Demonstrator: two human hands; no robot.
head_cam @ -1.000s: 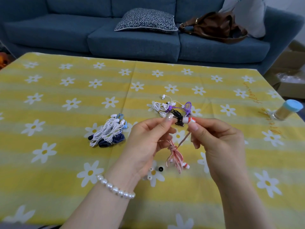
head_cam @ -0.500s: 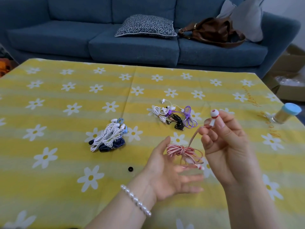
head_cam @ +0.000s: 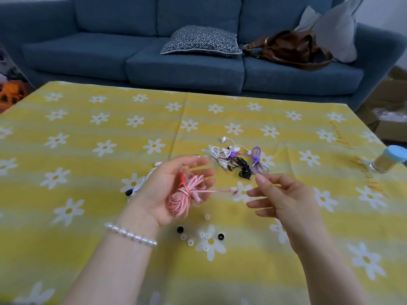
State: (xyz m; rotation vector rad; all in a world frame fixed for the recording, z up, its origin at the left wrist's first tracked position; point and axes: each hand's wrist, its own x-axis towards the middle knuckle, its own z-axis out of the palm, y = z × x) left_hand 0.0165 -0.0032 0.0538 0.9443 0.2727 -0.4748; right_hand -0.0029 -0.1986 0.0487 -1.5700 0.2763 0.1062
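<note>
The pink earphones [head_cam: 184, 194] lie coiled in the palm of the left hand [head_cam: 154, 192], its fingers spread loosely. One earbud [head_cam: 234, 191] trails toward 3 o'clock, just short of the right hand [head_cam: 284, 201], whose fingers are also apart. It would be best to pinch that earbud firmly and keep the cord taut.
</note>
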